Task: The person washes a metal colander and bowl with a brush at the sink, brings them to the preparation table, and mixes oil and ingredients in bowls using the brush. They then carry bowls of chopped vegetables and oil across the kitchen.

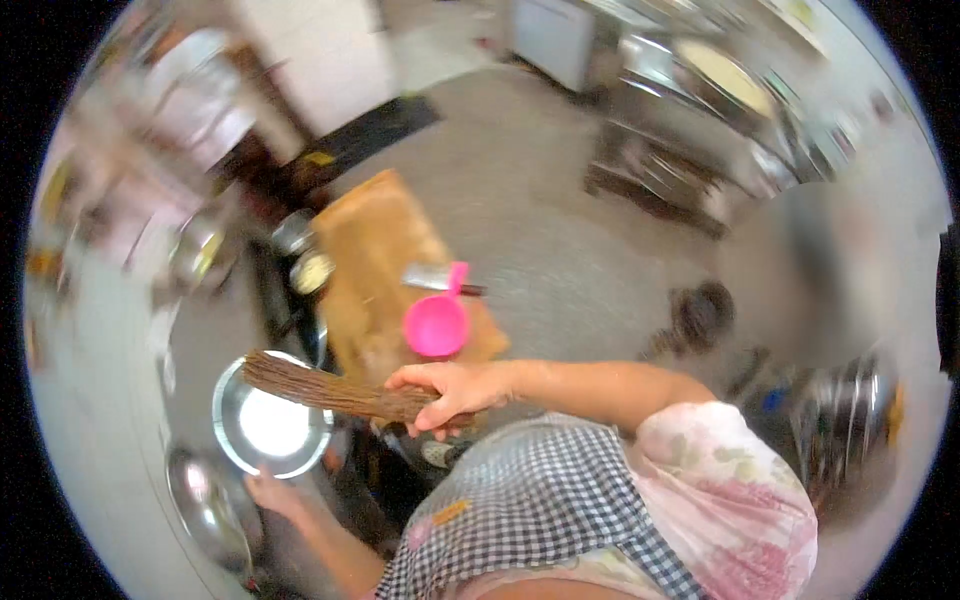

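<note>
My right hand [452, 393] is wrapped round a short brush of bundled brown twigs [315, 383], held sideways across my front. The brush's bristle end reaches over the rim of a shiny metal basin [226, 420]. At the basin's near edge, my left hand [272, 493] grips the rim; some of its fingers are hidden by the basin. A pink plastic dipper [437, 326] rests on a wooden board [375, 250] beyond my right hand. Next to the dipper lies a cleaver [428, 276] with a dark handle, partly covered by it.
Another metal bowl [210, 505] stands at the lower left. Beside the board is a small bowl with pale contents [312, 271]. Metal kitchen equipment [660, 150] stands at the upper right, and a dark mat [385, 130] lies on the floor [530, 200]. Much of the surroundings is blurred.
</note>
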`<state>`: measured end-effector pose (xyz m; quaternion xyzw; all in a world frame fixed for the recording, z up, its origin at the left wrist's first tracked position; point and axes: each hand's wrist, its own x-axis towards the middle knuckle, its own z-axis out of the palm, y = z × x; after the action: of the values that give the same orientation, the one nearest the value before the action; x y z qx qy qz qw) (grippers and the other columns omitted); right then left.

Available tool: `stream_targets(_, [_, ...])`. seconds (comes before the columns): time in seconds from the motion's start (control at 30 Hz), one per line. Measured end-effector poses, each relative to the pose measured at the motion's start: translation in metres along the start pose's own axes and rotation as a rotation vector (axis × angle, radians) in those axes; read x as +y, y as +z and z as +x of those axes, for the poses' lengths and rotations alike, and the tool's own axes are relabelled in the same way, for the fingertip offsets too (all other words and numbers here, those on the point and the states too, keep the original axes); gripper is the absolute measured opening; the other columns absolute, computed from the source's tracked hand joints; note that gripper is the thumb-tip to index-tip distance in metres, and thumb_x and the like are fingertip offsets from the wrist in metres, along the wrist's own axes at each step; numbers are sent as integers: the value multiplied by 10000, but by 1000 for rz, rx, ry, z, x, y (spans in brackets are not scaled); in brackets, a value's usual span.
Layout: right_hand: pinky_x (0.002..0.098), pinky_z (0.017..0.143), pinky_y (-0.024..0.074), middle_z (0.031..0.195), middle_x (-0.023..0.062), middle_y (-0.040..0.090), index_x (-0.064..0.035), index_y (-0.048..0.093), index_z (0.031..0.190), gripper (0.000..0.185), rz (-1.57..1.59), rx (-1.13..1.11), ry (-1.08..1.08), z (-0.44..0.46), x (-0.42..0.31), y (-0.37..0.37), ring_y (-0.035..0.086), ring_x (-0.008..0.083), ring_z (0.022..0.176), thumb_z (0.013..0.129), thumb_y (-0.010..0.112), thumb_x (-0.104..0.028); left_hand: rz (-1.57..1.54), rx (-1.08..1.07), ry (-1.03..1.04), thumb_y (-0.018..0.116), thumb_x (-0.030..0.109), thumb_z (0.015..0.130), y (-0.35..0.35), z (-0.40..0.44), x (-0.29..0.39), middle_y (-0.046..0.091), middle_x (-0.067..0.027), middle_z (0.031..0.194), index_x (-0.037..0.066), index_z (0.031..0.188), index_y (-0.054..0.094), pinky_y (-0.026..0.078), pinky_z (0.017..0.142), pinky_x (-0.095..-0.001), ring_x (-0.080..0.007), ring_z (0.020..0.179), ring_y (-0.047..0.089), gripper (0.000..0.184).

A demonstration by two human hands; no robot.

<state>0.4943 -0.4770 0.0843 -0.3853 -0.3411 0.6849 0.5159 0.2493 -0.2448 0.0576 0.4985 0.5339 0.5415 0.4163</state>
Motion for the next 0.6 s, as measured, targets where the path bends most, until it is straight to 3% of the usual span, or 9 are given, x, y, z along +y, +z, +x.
stream_targets(0.07, [256, 612, 464, 956, 82, 535, -47, 241, 1311, 660, 43, 159, -24, -82, 19, -30, 540, 132, 725, 766, 592, -174, -173, -237, -321, 527, 72, 739, 61, -58, -44, 534, -97, 776, 3, 727, 495, 467, 632, -348, -192, 727, 519, 77])
stream_targets(0.13, [280, 662, 476, 989, 105, 550, -48, 256, 1288, 621, 77, 326, -106, -153, 32, -56, 553, 150, 780, 758, 566, -141, 103, -436, -361, 534, 61, 730, 130, -95, -89, 528, -98, 828, 32, 792, 503, 474, 633, -328, -201, 745, 534, 75])
stream_targets(0.2, [284, 677, 478, 999, 114, 559, -39, 279, 1272, 598, 151, 515, -212, -227, 55, -78, 557, 154, 803, 755, 564, -137, 185, -593, -428, 526, 57, 732, 196, -161, -68, 523, -82, 807, 41, 783, 503, 466, 618, -310, -197, 722, 532, 58])
stream_targets(0.23, [289, 668, 482, 987, 117, 568, -29, 323, 1232, 551, 155, 632, -264, -254, 57, -80, 562, 156, 797, 751, 570, -136, 57, -600, -486, 526, 46, 733, 228, -189, -47, 494, -44, 733, 42, 703, 470, 419, 564, -295, -161, 670, 491, 63])
stream_targets(0.33, [304, 621, 488, 894, 114, 595, -14, 444, 1092, 412, 282, 952, -394, -340, 69, -78, 572, 161, 725, 738, 606, -148, 216, -812, -288, 530, 36, 742, 301, -228, -12, 480, -24, 706, 53, 668, 440, 414, 556, -302, -147, 638, 465, 117])
stream_targets(0.43, [290, 615, 480, 816, 80, 600, -50, 484, 1062, 363, 442, 1341, -636, -406, 92, -82, 566, 140, 668, 761, 633, -186, 13, -945, -265, 528, 25, 755, 380, -239, -19, 494, -38, 715, 53, 685, 441, 428, 566, -304, -154, 650, 491, 115])
stream_targets(0.53, [296, 568, 472, 771, 69, 582, -42, 496, 1022, 323, 615, 1714, -791, -470, 128, -101, 554, 149, 639, 778, 625, -210, -13, -988, -138, 527, 21, 761, 459, -269, -8, 522, -59, 740, 41, 712, 473, 451, 590, -306, -168, 674, 520, 75])
stream_targets(0.6, [306, 548, 469, 750, 62, 569, -51, 494, 1000, 293, 716, 1954, -836, -499, 148, -107, 553, 160, 633, 791, 614, -218, -64, -960, -172, 521, 14, 758, 505, -295, 14, 545, -76, 797, 19, 763, 526, 475, 620, -306, -182, 720, 544, 9])
